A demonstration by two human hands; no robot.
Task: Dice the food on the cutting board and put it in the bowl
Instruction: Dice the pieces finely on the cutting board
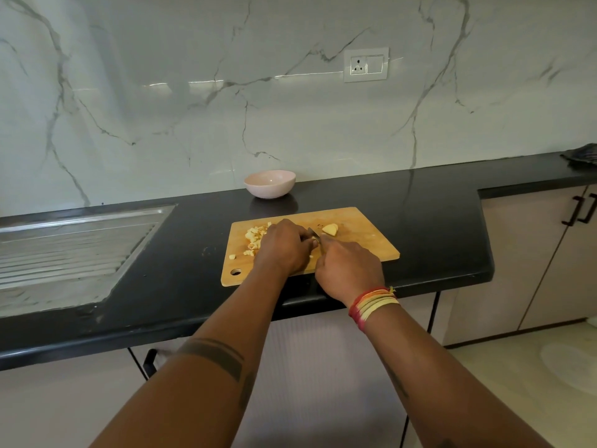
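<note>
I am seeing the pale diced pieces (253,239) lying on the left part of the wooden cutting board (361,240), and one bigger uncut piece (330,229) further right. My left hand (284,250) is curling over food near the knife (315,236). My right hand (349,270) is gripping the knife handle. The pink bowl (269,183) is standing behind the board on the black table (436,221).
</note>
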